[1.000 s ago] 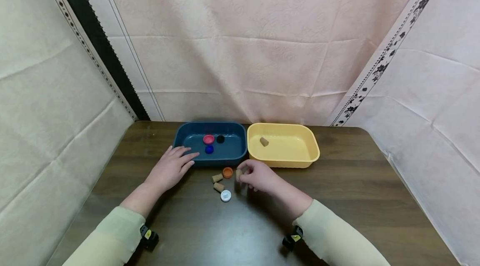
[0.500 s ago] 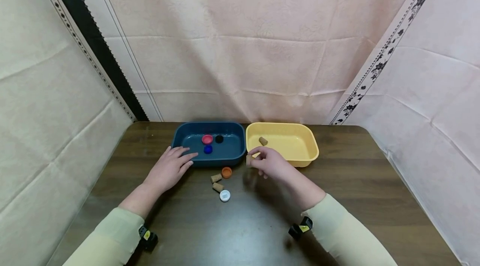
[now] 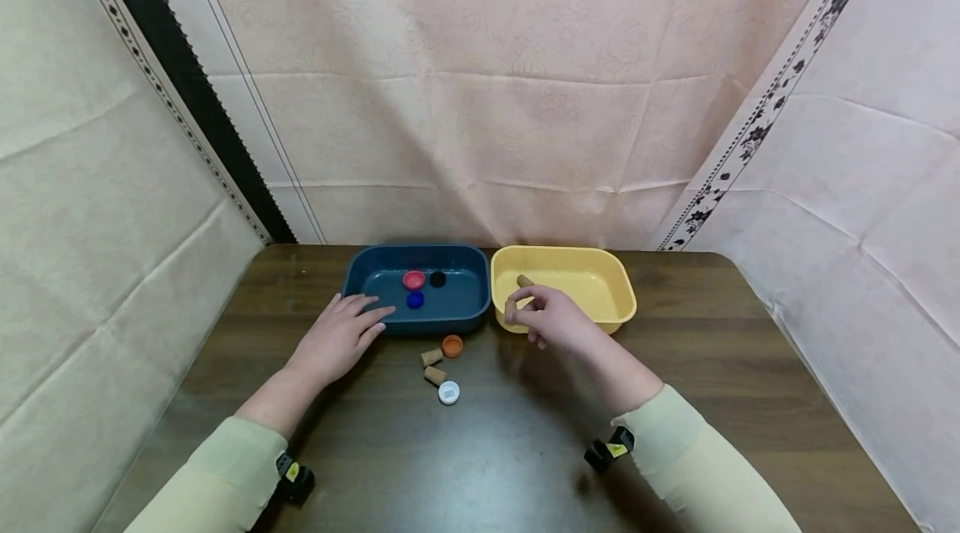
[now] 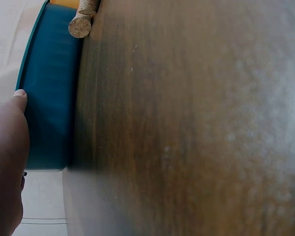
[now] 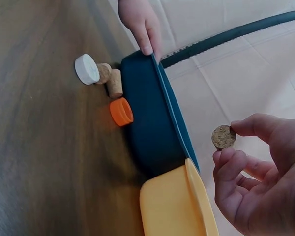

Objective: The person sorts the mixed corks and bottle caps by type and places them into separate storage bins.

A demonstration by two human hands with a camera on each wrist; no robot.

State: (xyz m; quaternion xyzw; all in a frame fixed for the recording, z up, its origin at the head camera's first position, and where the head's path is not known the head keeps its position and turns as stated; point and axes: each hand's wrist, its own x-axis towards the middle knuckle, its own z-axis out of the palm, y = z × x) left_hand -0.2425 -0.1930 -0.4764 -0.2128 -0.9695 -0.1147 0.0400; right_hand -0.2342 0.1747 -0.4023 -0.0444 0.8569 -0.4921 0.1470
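Note:
My right hand (image 3: 555, 318) pinches a cork (image 5: 223, 137) between thumb and fingertips, above the near left part of the yellow tray (image 3: 618, 312). Another cork (image 3: 524, 280) lies inside that tray, partly hidden by the hand. My left hand (image 3: 337, 341) rests with extended fingers on the near left rim of the dark blue tray (image 3: 480, 316); its thumb touches the rim in the left wrist view. The blue tray holds a pink cap (image 3: 413, 280), a black cap (image 3: 437, 279) and a blue cap (image 3: 416, 299).
In front of the blue tray, an orange cap (image 3: 452, 345), two corks, one nearer the tray (image 3: 432, 357) and one nearer me (image 3: 435, 376), and a white cap (image 3: 448, 393) lie on the wooden table (image 3: 420, 466). A pale cloth (image 3: 480, 99) hangs behind the trays.
My right hand has carried the cork from the table beside the orange cap, up and to the right, over the yellow tray. The left hand has stayed at the blue tray.

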